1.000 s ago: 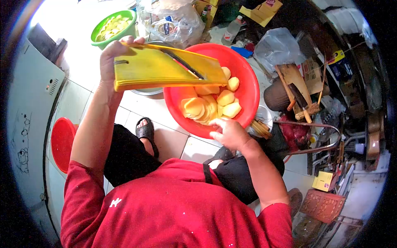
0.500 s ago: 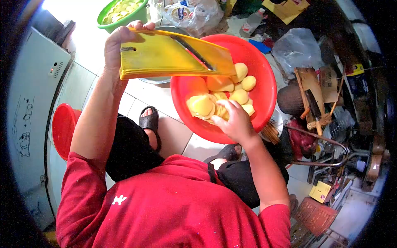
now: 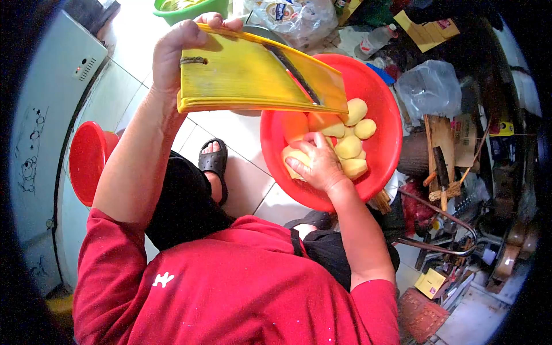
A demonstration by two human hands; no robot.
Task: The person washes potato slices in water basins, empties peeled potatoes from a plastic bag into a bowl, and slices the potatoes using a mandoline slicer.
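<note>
My left hand grips the end of a yellow slicer, which has a slanted dark blade slot. The slicer is held tilted over the upper left of a red basin. Inside that basin my right hand is closed on pale yellow potato slices, thumb on top; the fingers' undersides are hidden. Several whole peeled potatoes lie to the right of this hand. Part of the basin's contents is covered by the slicer.
A green basin with pale slices stands at the top, beside a plastic bag. To the left are a red bucket and a white cabinet. A knife, a metal frame and clutter fill the right side.
My right hand has moved up slightly and closed over the potato slices, which lay spread out before. The camera view has shifted; my left hand still holds the slicer over the basin.
</note>
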